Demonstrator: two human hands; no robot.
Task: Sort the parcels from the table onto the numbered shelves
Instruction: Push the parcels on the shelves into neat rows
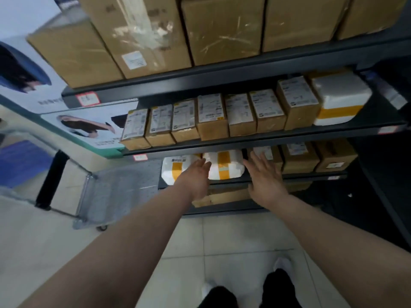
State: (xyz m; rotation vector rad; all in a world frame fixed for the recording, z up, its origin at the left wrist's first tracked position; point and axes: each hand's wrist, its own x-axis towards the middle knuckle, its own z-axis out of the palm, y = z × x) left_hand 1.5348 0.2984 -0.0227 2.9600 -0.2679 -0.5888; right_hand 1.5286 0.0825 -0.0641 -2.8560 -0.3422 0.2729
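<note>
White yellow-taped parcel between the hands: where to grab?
Likely from the front, two-handed: left hand on the left end of the white parcel, right hand on its right end. It lies flat and wide, with the shelf above close, so a top grip looks blocked.

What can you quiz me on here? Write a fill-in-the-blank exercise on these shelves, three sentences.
The left hand and right hand reach toward the shelves, both open and holding ____.
The white parcel between them is strapped with ____ tape.
The top shelf carries big boxes made of ____.
Missing words: nothing; yellow; cardboard.
</note>
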